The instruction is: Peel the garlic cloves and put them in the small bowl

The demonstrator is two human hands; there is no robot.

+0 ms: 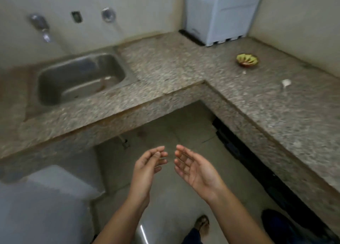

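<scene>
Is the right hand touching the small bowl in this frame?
Apart. The head view shows the right hand open over the floor, with the small bowl well away on the granite counter.

I have the sink [81, 78] set in the tabletop [165, 63] on my left, with a tap [39, 25] on the wall behind it. A box [219, 15] stands on the far corner. In front of it sits the small bowl [247, 60]; a garlic clove [285, 82] lies nearer still, to the bowl's right.
</scene>
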